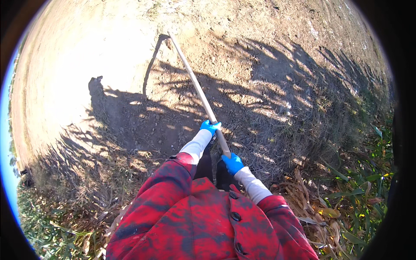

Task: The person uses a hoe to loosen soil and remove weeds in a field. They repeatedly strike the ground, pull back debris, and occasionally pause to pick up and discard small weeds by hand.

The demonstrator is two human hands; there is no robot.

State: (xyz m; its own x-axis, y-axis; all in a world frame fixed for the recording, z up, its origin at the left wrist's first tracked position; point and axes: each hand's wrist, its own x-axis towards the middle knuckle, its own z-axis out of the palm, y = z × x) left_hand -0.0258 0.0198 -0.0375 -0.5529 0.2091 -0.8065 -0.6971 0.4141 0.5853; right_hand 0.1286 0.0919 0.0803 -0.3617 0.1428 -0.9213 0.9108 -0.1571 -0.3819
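Note:
My left hand (210, 127), in a blue glove, is closed around the middle stretch of a long wooden tool handle (195, 81). Nearer my body, my right hand (233, 163), gloved in the same blue, grips the handle close to its end. The pole slants away from me towards the upper left, and its far end meets the bright soil (182, 48). Any tool head there is too unclear to name. A thin dark shadow runs from that far end back towards me.
Dry corn leaves (302, 191) lie at the lower right beside green plants (357, 191). More leafy plants (65, 227) stand at the lower left. Straw-like dry grass (260, 159) covers shaded ground near my legs. Sunlit bare earth stretches ahead, crossed by plant shadows.

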